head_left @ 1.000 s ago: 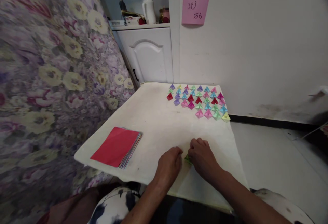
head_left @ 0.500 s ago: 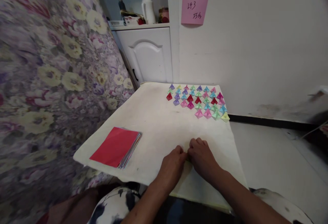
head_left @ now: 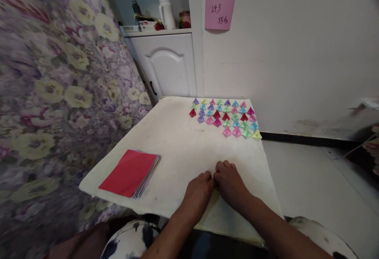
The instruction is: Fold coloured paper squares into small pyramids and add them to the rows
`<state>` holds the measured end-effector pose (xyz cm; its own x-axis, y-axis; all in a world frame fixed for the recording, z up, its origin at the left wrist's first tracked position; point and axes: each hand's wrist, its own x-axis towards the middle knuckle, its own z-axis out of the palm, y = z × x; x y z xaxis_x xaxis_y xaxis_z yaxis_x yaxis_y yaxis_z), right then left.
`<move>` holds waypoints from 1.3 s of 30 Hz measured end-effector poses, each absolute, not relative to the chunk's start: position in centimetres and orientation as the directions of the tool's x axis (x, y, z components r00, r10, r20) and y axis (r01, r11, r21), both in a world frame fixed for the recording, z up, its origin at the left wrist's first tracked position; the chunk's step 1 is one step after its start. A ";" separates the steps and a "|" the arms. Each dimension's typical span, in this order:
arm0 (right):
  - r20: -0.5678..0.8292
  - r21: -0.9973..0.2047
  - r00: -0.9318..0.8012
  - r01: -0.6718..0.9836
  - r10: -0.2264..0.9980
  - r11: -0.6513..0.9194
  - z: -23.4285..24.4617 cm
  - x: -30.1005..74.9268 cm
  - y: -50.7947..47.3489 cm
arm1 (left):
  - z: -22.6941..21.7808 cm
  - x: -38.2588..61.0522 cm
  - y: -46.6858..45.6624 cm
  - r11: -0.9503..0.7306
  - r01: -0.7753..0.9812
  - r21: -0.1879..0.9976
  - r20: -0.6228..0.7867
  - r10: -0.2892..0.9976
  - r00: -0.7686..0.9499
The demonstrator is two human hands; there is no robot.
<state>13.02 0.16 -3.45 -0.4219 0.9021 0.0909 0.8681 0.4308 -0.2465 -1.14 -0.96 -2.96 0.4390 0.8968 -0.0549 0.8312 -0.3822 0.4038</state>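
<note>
Green paper (head_left: 216,187): where, in your head view?

Lower centre, mostly hidden between your left hand (head_left: 199,188) and right hand (head_left: 229,179). Fingers curled; I can't tell their grip.

Nearer hand, long axis?

Your right, apparently; axis unreadable.

Floral curtain (head_left: 59,93) at left, white cabinet door (head_left: 167,67) with dark handle (head_left: 152,88), white jug (head_left: 167,14) near a reddish container (head_left: 186,20) on the shelf (head_left: 160,32) above, pink handwritten note (head_left: 220,9) on pale wall (head_left: 290,53)
</note>
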 end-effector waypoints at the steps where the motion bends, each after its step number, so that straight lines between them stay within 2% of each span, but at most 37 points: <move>1: 0.087 -0.249 -0.421 0.868 0.903 0.429 -3.5 13.0 0.2 | -2.9 -1.2 -1.0 -0.395 0.828 0.398 -0.045 0.893 0.448; 6: 0.071 -0.285 -0.405 0.867 0.911 0.408 -3.0 13.2 0.0 | -2.2 -1.7 -1.3 -0.388 0.810 0.441 -0.042 0.892 0.450; 10: 0.129 -0.440 -0.379 0.806 0.917 0.395 -2.1 14.6 0.0 | -1.2 -2.6 -1.4 -0.424 0.730 0.536 -0.013 0.861 0.509; 13: 0.170 -0.518 -0.297 0.784 0.940 0.341 -1.5 16.3 0.4 | -0.9 -3.2 -1.0 -0.381 0.679 0.628 0.057 0.892 0.448; 17: 0.175 -0.528 -0.206 0.805 0.963 0.268 -1.3 17.8 1.1 | -1.0 -2.8 -0.4 -0.325 0.683 0.654 0.077 0.927 0.367; 23: 0.130 -0.491 -0.212 0.835 0.969 0.248 -1.9 17.7 1.2 | -1.4 -1.0 -0.3 -0.344 0.742 0.575 0.094 0.929 0.357; 33: 0.103 -0.474 -0.213 0.848 0.972 0.237 -1.3 17.5 1.1 | -1.9 1.0 -0.5 -0.293 0.904 0.311 0.005 0.952 0.307; 39: 0.061 -0.458 -0.234 0.857 0.970 0.236 -1.0 17.5 1.1 | -2.0 1.2 -0.3 -0.260 0.920 0.291 -0.007 0.962 0.274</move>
<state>17.51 1.11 -0.98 -0.2341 0.9703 0.0612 0.8570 0.2357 -0.4583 1.20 -0.31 -1.97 0.2743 0.9616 -0.0070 0.9205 -0.2605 0.2914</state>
